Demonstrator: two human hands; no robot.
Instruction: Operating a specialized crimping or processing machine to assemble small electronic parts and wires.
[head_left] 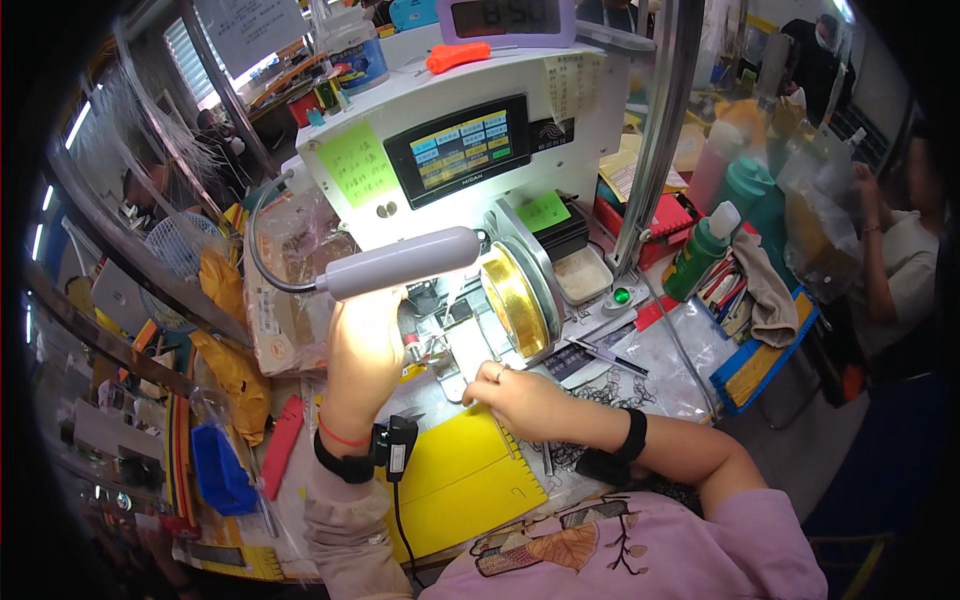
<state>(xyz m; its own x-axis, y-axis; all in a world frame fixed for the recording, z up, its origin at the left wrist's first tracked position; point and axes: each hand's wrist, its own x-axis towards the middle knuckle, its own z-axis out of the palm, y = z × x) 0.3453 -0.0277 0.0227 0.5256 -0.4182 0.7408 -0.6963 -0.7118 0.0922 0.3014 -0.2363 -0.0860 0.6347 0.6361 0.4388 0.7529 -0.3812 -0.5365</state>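
Observation:
In front of me stands a white machine [360, 205] with a touch screen [458, 150] and a gold-coloured drum [515, 300]. My left hand [365, 335] reaches up into its small metal mechanism [455, 318], brightly lit. The grey tubular lamp [400, 263] hides its fingertips, so their hold does not show. Just below the mechanism, my right hand [525, 402] has its fingers curled and pressed together at the metal front plate [452, 385]. What they grip is too small to name. A black strap circles each arm.
A yellow mat [460, 480] lies before the machine, with loose black strands [620, 395] beside it. At right are a green bottle [695, 258], a blue tray [765, 350] and a metal post [665, 130]. A blue bin [222, 470] stands left. Another person [895, 250] sits at right.

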